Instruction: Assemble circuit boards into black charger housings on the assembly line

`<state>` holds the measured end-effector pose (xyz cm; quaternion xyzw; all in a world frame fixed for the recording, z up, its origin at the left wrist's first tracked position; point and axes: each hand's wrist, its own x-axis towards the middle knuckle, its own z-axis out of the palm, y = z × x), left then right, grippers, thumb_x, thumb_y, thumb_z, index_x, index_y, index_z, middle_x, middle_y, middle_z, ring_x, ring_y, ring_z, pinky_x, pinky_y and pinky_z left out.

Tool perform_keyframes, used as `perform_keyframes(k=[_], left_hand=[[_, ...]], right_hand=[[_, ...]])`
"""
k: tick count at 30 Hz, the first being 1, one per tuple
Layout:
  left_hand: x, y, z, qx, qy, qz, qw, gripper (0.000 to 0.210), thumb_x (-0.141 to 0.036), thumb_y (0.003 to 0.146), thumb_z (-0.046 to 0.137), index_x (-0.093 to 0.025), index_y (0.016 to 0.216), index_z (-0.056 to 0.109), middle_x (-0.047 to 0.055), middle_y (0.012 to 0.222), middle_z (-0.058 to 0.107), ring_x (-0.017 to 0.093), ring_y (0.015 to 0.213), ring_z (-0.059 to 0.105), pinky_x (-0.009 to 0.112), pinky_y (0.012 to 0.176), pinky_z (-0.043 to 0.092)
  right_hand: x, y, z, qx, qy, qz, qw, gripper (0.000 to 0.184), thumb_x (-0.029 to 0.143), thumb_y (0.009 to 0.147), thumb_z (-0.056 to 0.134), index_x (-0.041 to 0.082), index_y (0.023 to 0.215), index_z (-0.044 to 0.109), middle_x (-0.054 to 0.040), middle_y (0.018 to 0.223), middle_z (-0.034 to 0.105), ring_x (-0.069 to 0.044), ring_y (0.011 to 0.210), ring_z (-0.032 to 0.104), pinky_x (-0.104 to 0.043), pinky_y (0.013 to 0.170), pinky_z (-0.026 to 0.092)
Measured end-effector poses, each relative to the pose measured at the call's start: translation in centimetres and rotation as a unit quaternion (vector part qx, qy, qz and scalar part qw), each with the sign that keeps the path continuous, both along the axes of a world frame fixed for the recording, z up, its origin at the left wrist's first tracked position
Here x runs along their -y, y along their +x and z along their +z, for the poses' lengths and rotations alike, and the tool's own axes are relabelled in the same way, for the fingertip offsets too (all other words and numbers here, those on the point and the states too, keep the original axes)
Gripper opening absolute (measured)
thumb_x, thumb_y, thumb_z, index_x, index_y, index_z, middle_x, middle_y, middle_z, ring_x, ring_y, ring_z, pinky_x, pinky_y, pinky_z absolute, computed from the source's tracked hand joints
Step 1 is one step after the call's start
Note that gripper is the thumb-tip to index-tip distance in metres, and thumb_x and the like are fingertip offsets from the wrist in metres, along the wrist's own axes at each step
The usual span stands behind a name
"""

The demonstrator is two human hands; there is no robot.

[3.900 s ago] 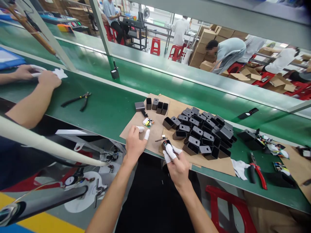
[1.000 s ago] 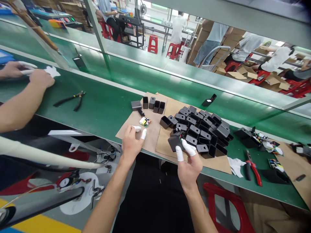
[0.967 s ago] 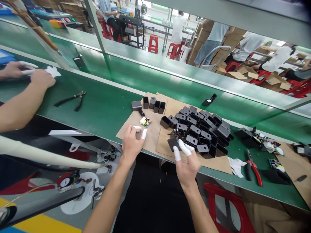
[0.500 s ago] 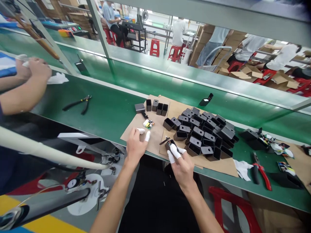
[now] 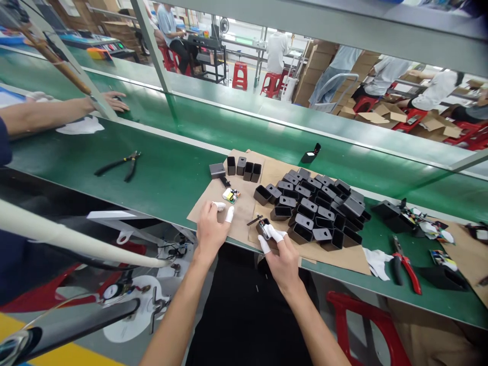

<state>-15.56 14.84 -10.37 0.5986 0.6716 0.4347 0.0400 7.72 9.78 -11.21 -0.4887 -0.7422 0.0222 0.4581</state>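
Observation:
My right hand [image 5: 282, 256], with white finger covers on its fingertips, grips a small open black plastic case [image 5: 263, 235] at the bench's front edge. Some electronic parts show in the case's mouth, and a thin black strip [image 5: 254, 219] sticks out to its left. My left hand [image 5: 212, 231] rests over the cardboard sheet [image 5: 240, 221], covered thumb and finger apart, holding nothing. Just beyond it lies a small circuit board [image 5: 231, 195] with yellow and white parts. Many black cases [image 5: 312, 206] stand crowded together to the right of my right hand.
Black-handled pliers [image 5: 121, 165] lie at left; red-and-black pliers [image 5: 404, 264] lie at right beside a white cloth [image 5: 378, 262]. More boards and cases [image 5: 415, 221] sit farther right. A black case [image 5: 310, 154] rides on the green belt. A co-worker's arm [image 5: 57, 113] reaches in from the left.
The co-worker's hand has reached across to the belt, where a black case stood. The other case on the belt has shifted left. My right-hand fingers have moved slightly on the case; my left stays put.

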Motion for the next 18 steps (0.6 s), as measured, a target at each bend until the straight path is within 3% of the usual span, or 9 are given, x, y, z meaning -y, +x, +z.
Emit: perform_keyframes(k=[3,7,12,18], left_hand=[[0.0,0.0,0.0,-0.001,-0.002,0.000,1.000,0.015,-0.039,0.101,0.068,-0.025,0.097,0.064,0.007,0.102,0.065,0.026,0.102,0.066,0.040,0.092,0.053],[0.0,0.0,0.0,-0.001,-0.005,0.001,1.000,0.015,-0.039,0.101,0.068,-0.024,0.098,0.064,0.007,0.102,0.065,0.026,0.102,0.066,0.040,0.092,0.053],[0.0,0.0,0.0,0.004,-0.006,0.000,1.000,0.015,-0.039,0.101,0.067,-0.024,0.099,0.064,0.007,0.104,0.066,0.026,0.103,0.067,0.040,0.093,0.054],[0.0,0.0,-0.1,0.003,-0.003,0.000,1.000,0.015,-0.039,0.101,0.067,-0.025,0.099,0.064,0.007,0.104,0.066,0.026,0.102,0.068,0.040,0.092,0.054]], right_hand=[[0.0,-0.1,0.3,0.000,-0.024,-0.003,1.000,0.048,0.025,0.104,0.070,0.025,0.151,0.062,-0.0102,0.112,0.075,-0.024,0.099,0.078,-0.037,0.088,0.066],[-0.1,-0.2,0.7,0.015,-0.045,0.017,0.999,0.040,0.023,0.106,0.065,0.026,0.147,0.067,-0.0098,0.111,0.073,-0.023,0.097,0.076,-0.035,0.087,0.064],[-0.3,-0.2,0.1,0.019,-0.034,0.009,0.999,0.035,0.025,0.107,0.064,0.023,0.142,0.071,-0.0091,0.105,0.073,-0.022,0.093,0.075,-0.034,0.084,0.065],[-0.1,0.0,-0.7,-0.020,0.025,-0.015,0.999,0.047,0.027,0.103,0.074,0.021,0.148,0.064,-0.0105,0.109,0.079,-0.023,0.095,0.080,-0.035,0.084,0.067]])
